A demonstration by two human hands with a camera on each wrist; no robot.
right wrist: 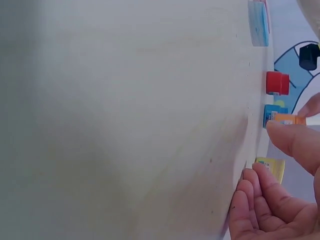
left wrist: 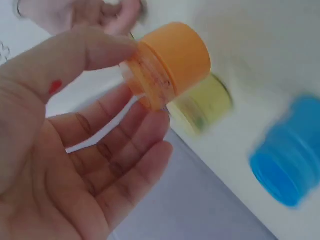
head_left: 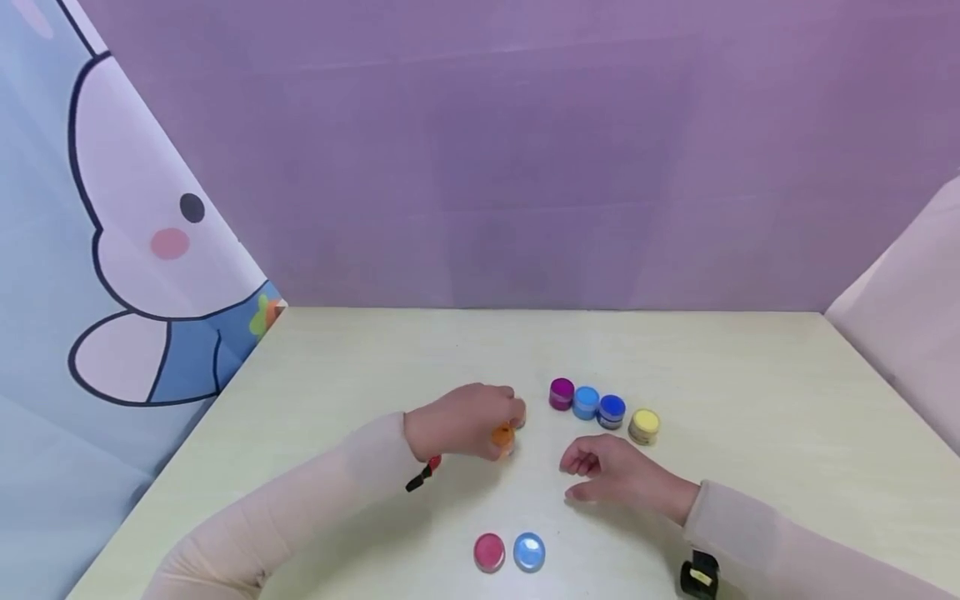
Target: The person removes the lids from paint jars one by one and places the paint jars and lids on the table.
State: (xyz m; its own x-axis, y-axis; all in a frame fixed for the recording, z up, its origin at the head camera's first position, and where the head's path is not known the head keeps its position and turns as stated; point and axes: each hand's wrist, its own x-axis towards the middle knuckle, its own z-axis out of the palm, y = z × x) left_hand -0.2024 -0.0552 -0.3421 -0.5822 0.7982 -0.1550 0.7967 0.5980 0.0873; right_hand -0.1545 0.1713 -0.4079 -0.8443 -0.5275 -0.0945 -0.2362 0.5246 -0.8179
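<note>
An orange jar [head_left: 503, 436] is pinched between the thumb and fingers of the person's left hand [head_left: 467, 421], toward the middle of the table [head_left: 360, 358]. From the head, the fingers cover much of it; the left wrist view shows more, with the jar tilted and its clear lower part partly behind the fingers. Whether it touches the table is hard to tell. A small sliver beside the left fingertips is too hidden to identify.

The right hand [head_left: 618, 471] holds nothing, its fingers bent and its thumb apart from them. It is near a yellow jar [head_left: 644, 426], the last of a slanting row with a purple jar [head_left: 561, 394], a light blue jar [head_left: 586, 402] and a dark blue jar [head_left: 611, 412]. In the left wrist view, yellow and blue jars are blurred.

The right wrist view also shows a red jar [right wrist: 277, 83], which cannot be made out from the head.

Nearer the person lie a pink disc [head_left: 489, 552] and a blue disc [head_left: 529, 552], side by side and apart. Both sleeves run out of frame. Behind the table hangs a purple cloth [head_left: 487, 158]; at left, a cartoon print [head_left: 157, 225] is cut off by the frame.
</note>
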